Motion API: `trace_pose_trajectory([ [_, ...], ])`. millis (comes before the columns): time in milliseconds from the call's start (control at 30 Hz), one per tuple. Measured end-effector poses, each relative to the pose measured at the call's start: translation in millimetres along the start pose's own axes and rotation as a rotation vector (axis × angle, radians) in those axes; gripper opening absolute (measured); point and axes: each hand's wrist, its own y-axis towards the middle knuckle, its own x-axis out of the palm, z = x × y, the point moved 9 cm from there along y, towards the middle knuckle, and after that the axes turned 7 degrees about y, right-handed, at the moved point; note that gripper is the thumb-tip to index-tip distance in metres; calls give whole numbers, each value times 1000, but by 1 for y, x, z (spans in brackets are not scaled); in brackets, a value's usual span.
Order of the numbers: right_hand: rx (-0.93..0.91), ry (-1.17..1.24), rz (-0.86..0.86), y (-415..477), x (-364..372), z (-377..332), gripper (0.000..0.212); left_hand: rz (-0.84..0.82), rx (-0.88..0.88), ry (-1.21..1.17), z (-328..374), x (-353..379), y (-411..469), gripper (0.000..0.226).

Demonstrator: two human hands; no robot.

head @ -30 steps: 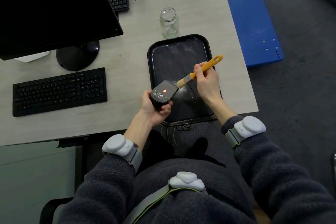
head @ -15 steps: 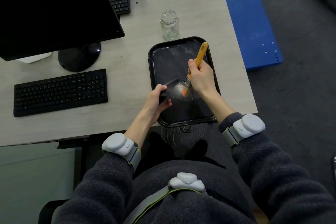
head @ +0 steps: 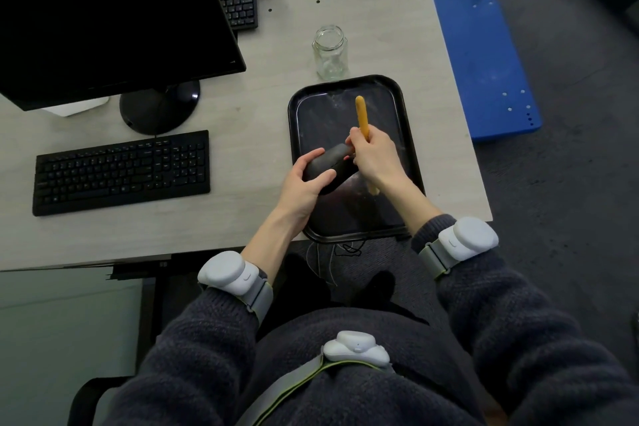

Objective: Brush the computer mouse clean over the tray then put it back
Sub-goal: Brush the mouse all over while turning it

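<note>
Since half a second earlier, the yellow-handled brush (head: 362, 117) has swung from a slant to nearly upright, its handle now pointing away from the person, and the black computer mouse (head: 330, 166) has turned so its dark, rounded side faces up. Seen from the head camera, the left hand (head: 304, 188) is wrapped around the mouse, thumb on top and fingers curled beneath, holding it above the near left part of the black rectangular plastic tray (head: 294, 135). The right hand (head: 375, 157) is closed in a fist around the brush handle just beside the mouse; the bristles are hidden behind hand and mouse. The tray lies at the near right edge of the pale wooden desk (head: 262, 156), with 1 empty clear glass jar (head: 329, 52) standing just beyond its far rim. A black keyboard (head: 121, 172) and a black monitor (head: 103, 17) sit to the left.
</note>
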Motion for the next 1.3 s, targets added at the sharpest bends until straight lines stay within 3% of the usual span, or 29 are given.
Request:
trace_pose_trajectory([
  [200,-42,20,82,0,-21,-13,34,153,97,300,9,-13,-1,68],
  [367,-88,94,123,-3,-30,-21,36,222,158,431,14,-18,-5,49],
  [567,-185,228,65,-10,-22,-26,29,243,253,481,22,-17,-8,44],
  [767,-191,231,-31,-8,-9,-21,21,240,255,433,24,-18,-10,44],
  [967,-232,27,211,-6,-47,-22,20,241,191,354,17,-22,-13,44],
  [1100,-220,262,97,-9,-28,-25,21,243,177,350,17,-19,-11,43],
  [1167,-202,248,28,-10,-15,-21,23,247,171,336,16,-18,-10,43],
  [1300,-179,106,185,-7,-37,-8,23,248,143,294,8,-21,-7,45],
])
